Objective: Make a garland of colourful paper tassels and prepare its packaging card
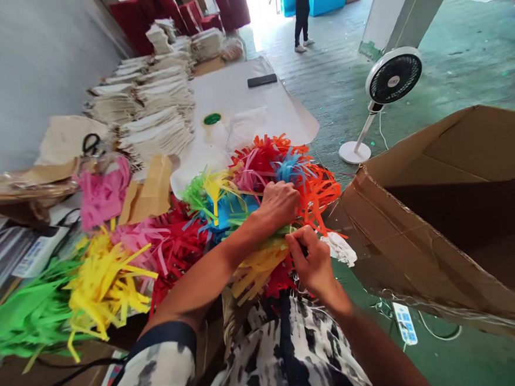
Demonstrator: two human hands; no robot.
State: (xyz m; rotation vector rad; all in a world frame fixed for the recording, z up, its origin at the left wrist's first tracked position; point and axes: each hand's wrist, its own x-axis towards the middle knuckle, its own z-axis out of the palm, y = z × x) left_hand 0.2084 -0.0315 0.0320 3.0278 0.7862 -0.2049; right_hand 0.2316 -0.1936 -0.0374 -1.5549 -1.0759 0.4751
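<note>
head view: "where's the yellow fringe (261,264) now?"

"beneath the left hand (280,204), whose curled hold is hidden; its edge is pinched by the right hand (310,257)!"

"best done how?"

"strands kept untangled, pull kept light."

The left arm (213,258) slants up from the lower left across the front of the torso, its forearm bare, ending in the left hand (280,203), back upward, fingers curled under and their tips hidden. The right arm (376,337) rises from the lower right, elbow out of view. The right hand (311,255) sits just nearer the body, thumb and forefinger meeting in a pinch
</note>
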